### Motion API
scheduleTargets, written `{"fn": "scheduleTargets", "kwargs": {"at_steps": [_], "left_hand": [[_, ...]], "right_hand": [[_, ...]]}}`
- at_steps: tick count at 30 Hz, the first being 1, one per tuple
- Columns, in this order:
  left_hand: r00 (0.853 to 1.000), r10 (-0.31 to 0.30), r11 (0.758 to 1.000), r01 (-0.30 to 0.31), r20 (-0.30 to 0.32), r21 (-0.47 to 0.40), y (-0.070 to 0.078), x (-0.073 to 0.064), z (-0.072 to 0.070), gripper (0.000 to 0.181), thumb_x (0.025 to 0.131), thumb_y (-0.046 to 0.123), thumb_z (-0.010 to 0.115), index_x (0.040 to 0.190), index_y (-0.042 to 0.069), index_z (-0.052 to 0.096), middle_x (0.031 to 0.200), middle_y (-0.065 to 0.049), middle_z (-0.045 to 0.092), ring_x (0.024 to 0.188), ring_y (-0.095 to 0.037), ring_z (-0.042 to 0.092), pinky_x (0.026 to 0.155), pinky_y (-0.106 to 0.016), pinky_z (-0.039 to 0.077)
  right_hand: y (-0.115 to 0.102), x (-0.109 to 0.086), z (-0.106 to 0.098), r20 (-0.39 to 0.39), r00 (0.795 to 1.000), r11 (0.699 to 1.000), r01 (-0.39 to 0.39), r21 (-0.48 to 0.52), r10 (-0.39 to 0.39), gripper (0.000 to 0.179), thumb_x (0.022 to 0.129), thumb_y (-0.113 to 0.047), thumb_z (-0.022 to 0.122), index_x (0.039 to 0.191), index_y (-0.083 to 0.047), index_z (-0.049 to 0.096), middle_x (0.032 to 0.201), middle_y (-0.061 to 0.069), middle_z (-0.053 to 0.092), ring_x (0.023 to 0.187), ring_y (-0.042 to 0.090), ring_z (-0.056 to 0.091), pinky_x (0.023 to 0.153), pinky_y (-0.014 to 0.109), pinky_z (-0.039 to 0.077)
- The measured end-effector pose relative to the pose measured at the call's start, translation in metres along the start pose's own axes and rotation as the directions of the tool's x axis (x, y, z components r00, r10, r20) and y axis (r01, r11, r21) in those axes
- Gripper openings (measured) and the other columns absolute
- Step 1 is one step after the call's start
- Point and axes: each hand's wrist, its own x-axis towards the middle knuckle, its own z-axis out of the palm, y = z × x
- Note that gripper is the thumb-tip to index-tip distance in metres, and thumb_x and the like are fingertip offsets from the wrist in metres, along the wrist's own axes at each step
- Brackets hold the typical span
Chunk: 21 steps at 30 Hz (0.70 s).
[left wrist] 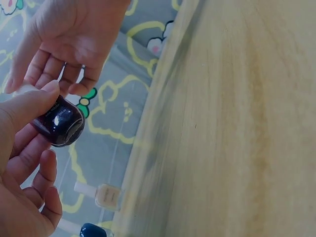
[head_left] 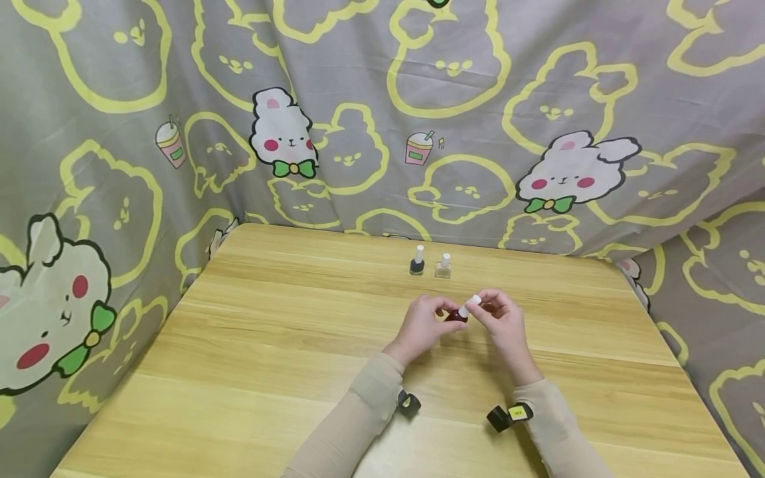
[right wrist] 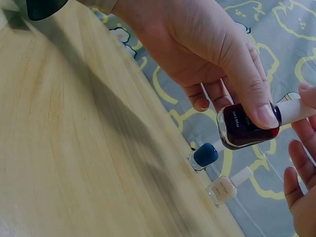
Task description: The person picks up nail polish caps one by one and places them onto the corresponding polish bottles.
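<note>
In the head view my left hand (head_left: 418,326) grips the glass body of a dark red nail polish bottle (head_left: 457,317), tilted over the table. My right hand (head_left: 507,326) pinches its white cap (head_left: 474,303) between thumb and fingers. Seen from the left wrist, my left thumb presses on the dark bottle (left wrist: 61,122), and its base faces the camera. The right wrist view has the cap (right wrist: 292,111) still joined to the bottle (right wrist: 242,127). Beyond the hands stand a dark blue nail polish bottle (head_left: 416,267) and a pale beige one (head_left: 443,271), both with white caps.
A light wooden table (head_left: 257,345) lies under the hands. Its far edge meets a grey curtain (head_left: 358,86) with yellow outlines and rabbit prints, which also hangs at both sides. Small black cameras sit on the left wrist (head_left: 409,403) and right wrist (head_left: 508,416).
</note>
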Motion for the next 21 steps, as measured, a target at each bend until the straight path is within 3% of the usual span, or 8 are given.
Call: {"fn": "scheduleTargets", "kwargs": {"at_steps": [5, 12, 21], "left_hand": [[1.0, 0.006, 1.0, -0.006, -0.001, -0.007, 0.001, 0.0, 0.0, 0.023, 0.077, 0.024, 0.082, 0.098, 0.017, 0.074, 0.092, 0.007, 0.074, 0.089, -0.019, 0.058, 0.076, -0.017, 0.041], [1.0, 0.006, 1.0, -0.006, -0.008, 0.005, 0.0, 0.0, -0.002, 0.024, 0.077, 0.025, 0.082, 0.098, 0.018, 0.074, 0.092, 0.008, 0.075, 0.086, -0.012, 0.056, 0.075, -0.017, 0.041], [1.0, 0.015, 0.999, -0.015, 0.009, 0.029, -0.001, 0.0, -0.004, 0.026, 0.078, 0.029, 0.081, 0.102, 0.018, 0.076, 0.094, 0.008, 0.075, 0.085, -0.011, 0.056, 0.075, -0.017, 0.041]], "right_hand": [[0.001, 0.0, 0.0, 0.035, 0.999, 0.999, 0.003, 0.036, -0.004, 0.023, 0.086, 0.002, 0.069, 0.102, 0.011, 0.055, 0.086, -0.015, 0.067, 0.079, 0.0, 0.06, 0.074, 0.016, 0.05], [0.004, 0.002, -0.005, 0.121, 0.992, 0.999, 0.015, 0.05, -0.021, 0.036, 0.089, -0.005, 0.068, 0.12, 0.009, 0.057, 0.102, -0.013, 0.072, 0.089, 0.006, 0.064, 0.08, 0.016, 0.052], [0.004, 0.003, -0.011, 0.231, 0.971, 0.997, 0.05, 0.052, -0.061, 0.039, 0.093, -0.004, 0.062, 0.13, 0.006, 0.054, 0.113, -0.015, 0.071, 0.099, 0.003, 0.065, 0.086, 0.017, 0.05]]}}
